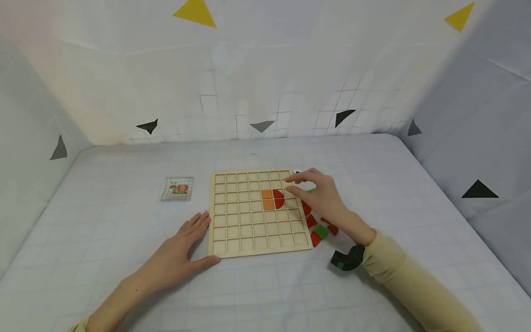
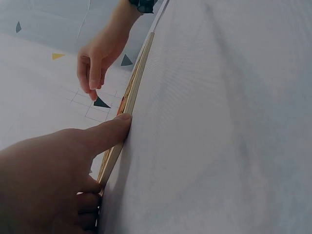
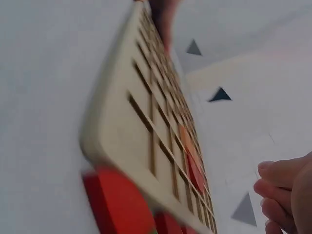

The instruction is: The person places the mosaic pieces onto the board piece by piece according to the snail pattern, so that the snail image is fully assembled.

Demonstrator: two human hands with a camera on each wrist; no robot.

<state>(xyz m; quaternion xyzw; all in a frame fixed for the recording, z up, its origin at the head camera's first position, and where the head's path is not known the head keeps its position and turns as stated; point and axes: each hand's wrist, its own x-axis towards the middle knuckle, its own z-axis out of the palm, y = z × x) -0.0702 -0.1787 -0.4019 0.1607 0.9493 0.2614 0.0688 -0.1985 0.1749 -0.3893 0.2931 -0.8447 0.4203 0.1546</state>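
Observation:
A wooden grid board (image 1: 260, 253) lies on the table. My left hand (image 1: 178, 253) rests flat at its left side, with the thumb and fingertips at the edge; the left wrist view shows the thumb (image 2: 109, 131) against the rim. Set in the grid are orange pieces (image 1: 268, 204) and, beside them, a red rounded shape (image 1: 278, 204). My right hand (image 1: 321, 196) hovers over the board's right edge, thumb and index finger bent with a gap between them and nothing visible in it. Part of the loose pieces is hidden under this hand.
Loose red pieces (image 1: 316, 239) and a green piece (image 1: 321, 231) lie along the board's right side. A white piece with a black dot (image 1: 297, 171) sits by the far right corner. A small picture card (image 1: 177, 189) lies left of the board. White walls (image 1: 265, 69) enclose the table.

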